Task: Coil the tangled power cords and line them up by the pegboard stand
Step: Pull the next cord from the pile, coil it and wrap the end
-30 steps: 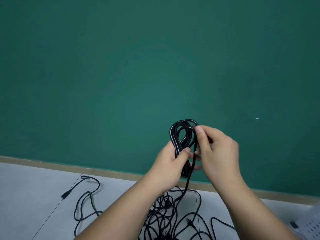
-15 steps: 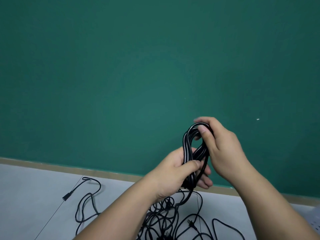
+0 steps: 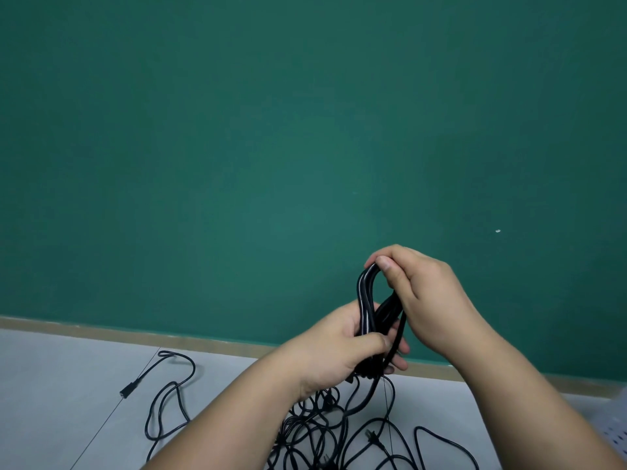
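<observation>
A bundle of black power cord loops (image 3: pixel 365 296) stands upright in the air in front of the green wall. My left hand (image 3: pixel 342 347) grips the lower part of the bundle, thumb across the strands. My right hand (image 3: pixel 424 300) pinches the top of the loops between thumb and fingers. From the bundle a strand hangs down into a tangled pile of black cords (image 3: pixel 339 432) on the grey floor. One cord runs left from the pile and ends in a black plug (image 3: pixel 126 391).
A green wall (image 3: pixel 271 147) fills most of the view, with a tan baseboard (image 3: pixel 101 332) along its foot. A white perforated pegboard piece (image 3: pixel 619 439) shows at the bottom right edge. Grey floor tiles (image 3: pixel 51 385) lie bare to the left.
Both hands and the coil shifted right. My right hand moved from the side of the loops to pinch their top, and the loops drew narrower.
</observation>
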Demonstrator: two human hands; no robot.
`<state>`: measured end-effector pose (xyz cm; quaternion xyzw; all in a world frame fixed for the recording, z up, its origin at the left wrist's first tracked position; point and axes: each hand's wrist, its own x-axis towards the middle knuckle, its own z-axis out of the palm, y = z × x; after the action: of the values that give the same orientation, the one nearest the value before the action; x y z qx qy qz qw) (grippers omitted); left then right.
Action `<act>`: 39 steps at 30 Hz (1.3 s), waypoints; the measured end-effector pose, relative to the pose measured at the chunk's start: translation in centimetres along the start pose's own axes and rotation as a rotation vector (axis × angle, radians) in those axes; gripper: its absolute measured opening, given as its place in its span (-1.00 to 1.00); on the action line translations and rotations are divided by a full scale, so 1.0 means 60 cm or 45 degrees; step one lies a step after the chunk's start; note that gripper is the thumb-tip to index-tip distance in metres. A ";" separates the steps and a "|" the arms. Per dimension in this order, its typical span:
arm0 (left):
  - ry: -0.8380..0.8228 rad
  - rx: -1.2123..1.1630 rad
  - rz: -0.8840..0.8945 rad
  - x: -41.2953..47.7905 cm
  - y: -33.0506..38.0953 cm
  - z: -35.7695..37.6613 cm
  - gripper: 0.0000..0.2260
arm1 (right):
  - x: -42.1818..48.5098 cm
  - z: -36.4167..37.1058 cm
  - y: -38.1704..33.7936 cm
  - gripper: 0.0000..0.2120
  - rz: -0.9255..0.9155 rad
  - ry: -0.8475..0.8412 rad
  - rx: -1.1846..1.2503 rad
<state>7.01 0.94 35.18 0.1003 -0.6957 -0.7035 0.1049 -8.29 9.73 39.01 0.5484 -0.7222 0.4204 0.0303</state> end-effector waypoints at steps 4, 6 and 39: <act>0.064 0.037 0.012 0.003 -0.003 0.010 -0.89 | 0.001 0.001 0.002 -0.77 0.050 0.002 0.009; 0.101 0.052 0.035 0.007 -0.009 0.016 -0.93 | 0.003 0.003 0.003 -0.76 0.074 -0.012 0.011; 0.927 -0.749 0.318 0.019 0.015 -0.072 -0.95 | -0.052 0.096 0.018 -0.48 0.521 -1.012 0.751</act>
<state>7.15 -3.51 36.06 0.2217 -0.3922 -0.7716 0.4491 -5.49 8.48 33.08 0.4984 -0.6215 0.3627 -0.4835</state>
